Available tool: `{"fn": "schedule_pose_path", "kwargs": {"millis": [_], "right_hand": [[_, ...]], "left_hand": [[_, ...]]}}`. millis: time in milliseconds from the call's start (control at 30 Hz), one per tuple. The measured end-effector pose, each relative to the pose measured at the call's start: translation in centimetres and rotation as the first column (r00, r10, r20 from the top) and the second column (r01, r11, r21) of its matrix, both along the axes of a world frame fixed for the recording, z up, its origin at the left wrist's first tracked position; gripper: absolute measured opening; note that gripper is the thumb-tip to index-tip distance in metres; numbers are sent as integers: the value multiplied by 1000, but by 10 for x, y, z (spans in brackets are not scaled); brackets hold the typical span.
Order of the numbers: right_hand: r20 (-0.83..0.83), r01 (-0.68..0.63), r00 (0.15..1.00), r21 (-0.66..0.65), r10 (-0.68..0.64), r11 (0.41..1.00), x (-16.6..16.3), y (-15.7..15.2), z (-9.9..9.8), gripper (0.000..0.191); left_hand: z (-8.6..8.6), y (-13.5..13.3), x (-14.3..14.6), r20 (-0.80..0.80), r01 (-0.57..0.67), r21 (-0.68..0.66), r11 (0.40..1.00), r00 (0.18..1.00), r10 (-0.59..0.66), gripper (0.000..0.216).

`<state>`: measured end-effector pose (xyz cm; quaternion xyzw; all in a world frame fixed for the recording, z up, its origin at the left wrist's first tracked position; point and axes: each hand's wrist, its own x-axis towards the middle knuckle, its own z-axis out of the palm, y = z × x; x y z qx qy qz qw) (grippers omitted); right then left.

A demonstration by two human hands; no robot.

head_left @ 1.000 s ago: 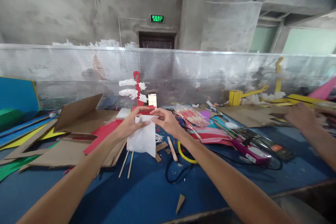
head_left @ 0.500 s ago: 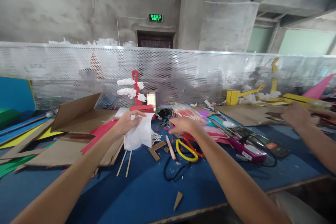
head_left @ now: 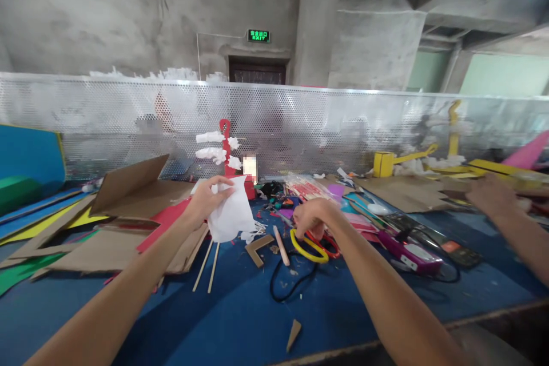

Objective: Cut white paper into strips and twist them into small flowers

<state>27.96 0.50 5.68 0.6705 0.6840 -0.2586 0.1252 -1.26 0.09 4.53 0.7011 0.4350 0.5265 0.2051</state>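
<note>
My left hand (head_left: 206,200) is closed on a sheet of white tissue paper (head_left: 231,215), which hangs above the blue table (head_left: 240,314). My right hand (head_left: 314,216) curls down over the yellow-and-red handles of a pair of scissors (head_left: 311,246) lying on the table; whether its fingers grip the handles I cannot tell. Behind the tissue stands a red cardboard tree with white tissue tufts (head_left: 223,151).
Cardboard sheets (head_left: 128,206) and coloured foam boards (head_left: 30,166) lie at the left. A wooden stick (head_left: 280,245), a black cable (head_left: 287,286), a purple glue gun (head_left: 412,251) and skewer packs (head_left: 311,189) clutter the middle. Another person's hand (head_left: 493,197) works at the right. A perforated metal screen (head_left: 326,120) backs the table.
My right hand let go of the tissue, moved right and dropped onto the scissors' handles. My left hand kept the tissue and lifted it slightly.
</note>
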Motion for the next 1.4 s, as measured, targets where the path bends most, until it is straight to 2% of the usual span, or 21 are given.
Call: {"fn": "schedule_pose_path", "kwargs": {"millis": [133,200,300,400,500,633,733,800,933,1100,1400], "right_hand": [[-214,-67,972,132,94,989,8,-10,15,33],[-347,-78,924,238,160,968,11,-10,20,34],[-534,-72,802,357,267,931,6,-6,20,36],[-656,-78,651,444,383,893,-10,-1,11,38],[-734,-113,501,469,458,876,-31,-3,2,39],[-792,-108,404,456,458,883,-55,-18,0,42],[-803,-79,415,436,427,896,-65,-31,3,41],[-840,-47,377,403,390,914,-68,-34,3,40],[-854,-71,369,367,367,927,-67,-33,0,39],[-841,-116,376,375,390,920,-67,-35,-3,43],[-866,-118,321,364,382,924,-75,-32,-12,45]], "left_hand": [[-1,0,-4,62,57,-57,997,997,-54,33],[-1,1,-5,83,86,-79,993,993,-79,33],[-2,3,-6,110,96,-63,993,990,-89,30],[-4,6,-6,115,64,-43,997,992,-59,31],[-3,7,-7,112,24,-17,1000,993,-22,31],[1,5,-8,115,-15,42,999,993,10,30],[6,4,-9,127,-54,79,995,991,43,31],[8,3,-9,152,-68,87,994,987,54,34],[10,2,-9,265,-88,88,992,962,62,40],[10,-1,-5,363,-27,69,997,932,0,47],[5,0,-3,263,-25,63,998,965,8,41]]}}
